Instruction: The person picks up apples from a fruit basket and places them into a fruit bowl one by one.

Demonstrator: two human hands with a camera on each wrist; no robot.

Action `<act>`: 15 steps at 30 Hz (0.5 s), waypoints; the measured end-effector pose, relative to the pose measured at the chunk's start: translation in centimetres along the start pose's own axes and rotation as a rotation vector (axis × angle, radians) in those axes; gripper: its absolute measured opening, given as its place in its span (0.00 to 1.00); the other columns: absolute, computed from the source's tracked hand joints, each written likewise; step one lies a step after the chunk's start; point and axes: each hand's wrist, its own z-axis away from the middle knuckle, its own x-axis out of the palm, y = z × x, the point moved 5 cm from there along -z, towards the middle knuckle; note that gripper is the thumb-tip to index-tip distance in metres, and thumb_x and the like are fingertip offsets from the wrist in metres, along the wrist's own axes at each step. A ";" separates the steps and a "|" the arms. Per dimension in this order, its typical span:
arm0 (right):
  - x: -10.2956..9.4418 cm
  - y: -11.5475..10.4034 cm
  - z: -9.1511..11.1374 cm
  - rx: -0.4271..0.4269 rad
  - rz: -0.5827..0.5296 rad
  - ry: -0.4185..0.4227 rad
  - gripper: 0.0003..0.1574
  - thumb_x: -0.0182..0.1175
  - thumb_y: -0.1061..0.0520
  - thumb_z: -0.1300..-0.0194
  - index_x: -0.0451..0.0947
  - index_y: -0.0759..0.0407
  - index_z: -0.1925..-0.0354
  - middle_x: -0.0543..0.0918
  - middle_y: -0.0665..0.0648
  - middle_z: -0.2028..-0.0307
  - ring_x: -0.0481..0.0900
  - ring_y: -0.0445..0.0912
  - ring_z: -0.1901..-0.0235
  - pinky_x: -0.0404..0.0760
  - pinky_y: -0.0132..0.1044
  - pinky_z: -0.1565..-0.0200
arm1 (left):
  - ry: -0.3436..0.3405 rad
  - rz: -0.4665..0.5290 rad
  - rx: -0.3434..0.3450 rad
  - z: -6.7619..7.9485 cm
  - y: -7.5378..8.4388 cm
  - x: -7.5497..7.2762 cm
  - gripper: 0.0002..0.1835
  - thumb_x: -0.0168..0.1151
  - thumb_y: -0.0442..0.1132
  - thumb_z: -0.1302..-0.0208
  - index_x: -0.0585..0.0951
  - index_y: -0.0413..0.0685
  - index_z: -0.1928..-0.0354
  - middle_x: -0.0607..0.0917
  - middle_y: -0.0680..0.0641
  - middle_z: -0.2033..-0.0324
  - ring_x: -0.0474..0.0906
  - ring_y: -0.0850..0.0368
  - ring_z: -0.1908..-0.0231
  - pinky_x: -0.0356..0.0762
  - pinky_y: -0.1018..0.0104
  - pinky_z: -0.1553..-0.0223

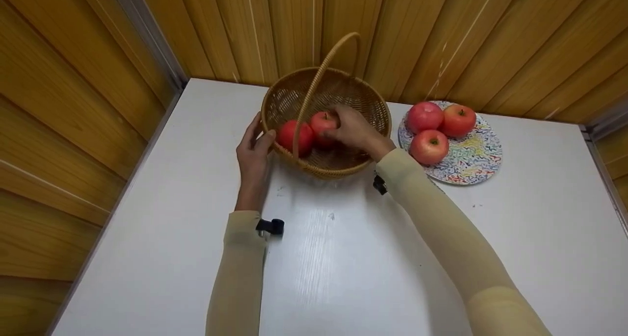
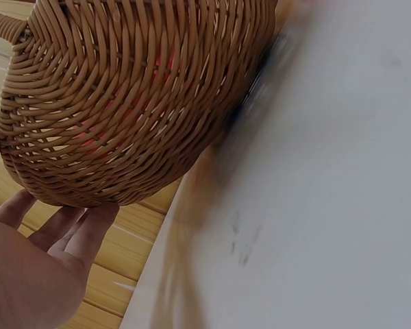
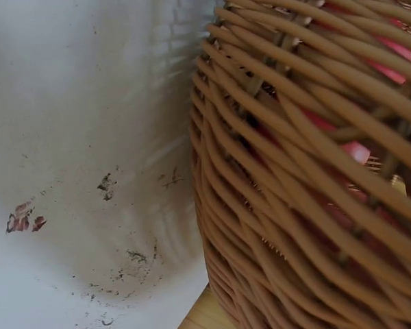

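Observation:
A brown wicker basket (image 1: 279, 98) with a tall arched handle stands near the back of the table. My left hand (image 1: 252, 154) grips its left side, thumb at the rim and fingers along the outer wall. Inside the basket, my right hand (image 1: 355, 130) holds a red apple (image 1: 321, 124), its fingers partly hidden by the fruit. Beside that one, another red apple (image 1: 305, 140) lies in the basket, partly behind the handle. In the right wrist view the basket wall (image 3: 294, 192) blocks sight of the right hand, and red shows through the weave.
On the right, a round plate with a colourful squiggle pattern (image 1: 476, 164) bears three apples (image 1: 429, 147). The white table (image 1: 314, 257) meets wood-panelled walls (image 1: 225, 27) at the back and left. Small dark marks (image 3: 106, 185) dot the tabletop near the basket.

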 end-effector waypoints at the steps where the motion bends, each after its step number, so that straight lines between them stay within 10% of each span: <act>1: 0.0 0.1 0.0 0.007 -0.002 -0.003 0.43 0.71 0.54 0.29 0.67 0.71 0.25 0.73 0.68 0.30 0.70 0.59 0.29 0.67 0.49 0.28 | -0.002 0.005 -0.006 0.0 0.1 0.1 0.32 0.61 0.43 0.22 0.69 0.54 0.20 0.74 0.42 0.27 0.72 0.42 0.29 0.76 0.45 0.34; 15: -0.1 0.0 0.5 0.015 0.013 -0.051 0.50 0.80 0.53 0.41 0.68 0.70 0.29 0.74 0.66 0.36 0.73 0.56 0.38 0.73 0.49 0.34 | -0.005 0.010 -0.021 1.3 2.9 0.7 0.31 0.61 0.39 0.23 0.70 0.46 0.21 0.74 0.38 0.29 0.73 0.40 0.30 0.77 0.46 0.34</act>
